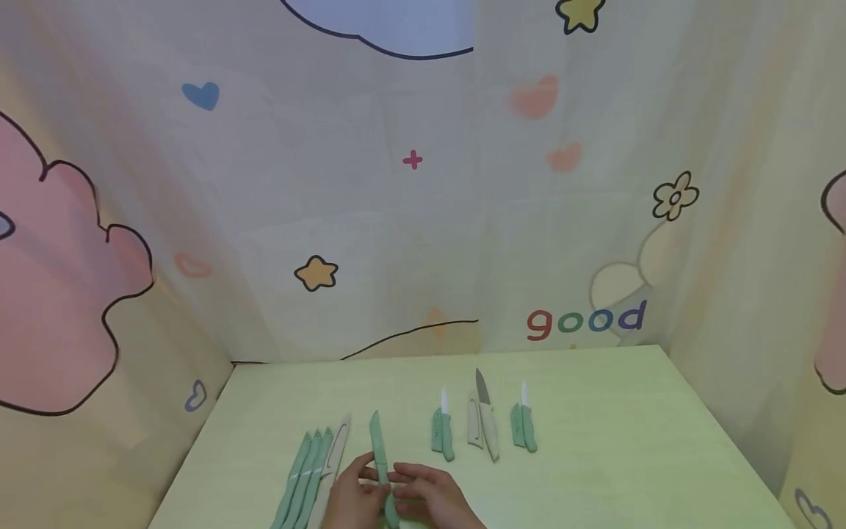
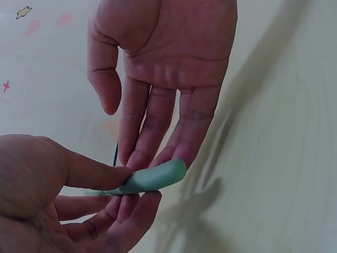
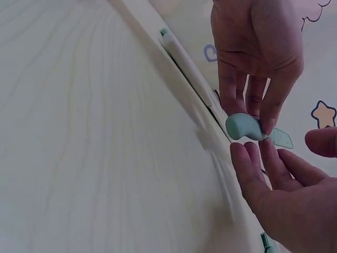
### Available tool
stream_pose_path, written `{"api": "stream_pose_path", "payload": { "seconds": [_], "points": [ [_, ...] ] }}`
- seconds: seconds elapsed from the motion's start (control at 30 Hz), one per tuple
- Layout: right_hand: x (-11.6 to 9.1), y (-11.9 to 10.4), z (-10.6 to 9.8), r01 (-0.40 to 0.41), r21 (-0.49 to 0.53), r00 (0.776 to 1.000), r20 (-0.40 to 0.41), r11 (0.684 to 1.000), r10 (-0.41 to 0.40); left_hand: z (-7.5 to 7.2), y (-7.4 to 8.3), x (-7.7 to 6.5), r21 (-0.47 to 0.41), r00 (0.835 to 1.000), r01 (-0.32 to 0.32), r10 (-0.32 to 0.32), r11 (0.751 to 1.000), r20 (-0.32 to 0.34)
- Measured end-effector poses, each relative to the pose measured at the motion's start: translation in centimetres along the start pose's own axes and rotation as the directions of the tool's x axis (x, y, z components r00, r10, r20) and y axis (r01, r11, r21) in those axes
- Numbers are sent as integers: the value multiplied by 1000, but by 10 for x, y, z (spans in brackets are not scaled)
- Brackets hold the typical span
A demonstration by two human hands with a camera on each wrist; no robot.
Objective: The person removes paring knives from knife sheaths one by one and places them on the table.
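Note:
My left hand (image 1: 353, 496) pinches a green-handled knife (image 1: 378, 441) between thumb and fingers, its tip pointing away from me. The blade part is green too and looks covered by a sheath. In the left wrist view, the thumb presses on the knife's handle (image 2: 155, 177) from above, with the fingers below. My right hand (image 1: 439, 496) is beside the handle, palm turned toward it, fingers loosely extended. In the right wrist view, the right hand's fingertips (image 3: 239, 153) lie close under the handle; whether they touch it I cannot tell.
Left of my hands lie several green knives (image 1: 311, 470) and a white knife (image 1: 337, 444) in a row. Farther right are a small green knife (image 1: 446, 437), a white knife with a grey blade (image 1: 487, 422) and another green knife (image 1: 528, 426), blades bare, each beside its sheath. A printed curtain (image 1: 423, 220) surrounds the table.

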State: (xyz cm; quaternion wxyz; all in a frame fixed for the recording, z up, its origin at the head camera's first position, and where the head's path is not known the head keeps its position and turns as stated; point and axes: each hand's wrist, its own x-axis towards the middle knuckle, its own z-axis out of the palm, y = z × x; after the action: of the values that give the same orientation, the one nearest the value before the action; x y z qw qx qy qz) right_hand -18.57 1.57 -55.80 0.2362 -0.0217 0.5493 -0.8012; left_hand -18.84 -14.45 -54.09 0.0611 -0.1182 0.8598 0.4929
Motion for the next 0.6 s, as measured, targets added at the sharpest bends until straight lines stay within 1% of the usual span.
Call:
{"api": "stream_pose_path", "payload": {
  "seconds": [0.2, 0.3, 0.37, 0.47, 0.6],
  "points": [
    [-7, -3, -7, -2, -30, 1000, -11, 1000, 2, 6, 4, -8, -119, 999, -31, 36, 992, 35],
    [-10, -6, -11, 2, -58, 1000, -16, 998, -3, 10, 7, -10, -185, 997, -26, 38, 982, 61],
    [-13, -8, -15, 19, -79, 1000, -15, 997, -20, 14, 8, -11, -228, 995, -36, 55, 973, 78],
    [-14, -12, -20, 49, -103, 999, -9, 993, -50, 19, 10, -12, -293, 990, -70, 102, 954, 98],
    [-17, -14, -26, 57, -124, 998, -20, 991, -60, 23, 14, -13, -324, 982, -92, 140, 942, 126]
  ]
}}
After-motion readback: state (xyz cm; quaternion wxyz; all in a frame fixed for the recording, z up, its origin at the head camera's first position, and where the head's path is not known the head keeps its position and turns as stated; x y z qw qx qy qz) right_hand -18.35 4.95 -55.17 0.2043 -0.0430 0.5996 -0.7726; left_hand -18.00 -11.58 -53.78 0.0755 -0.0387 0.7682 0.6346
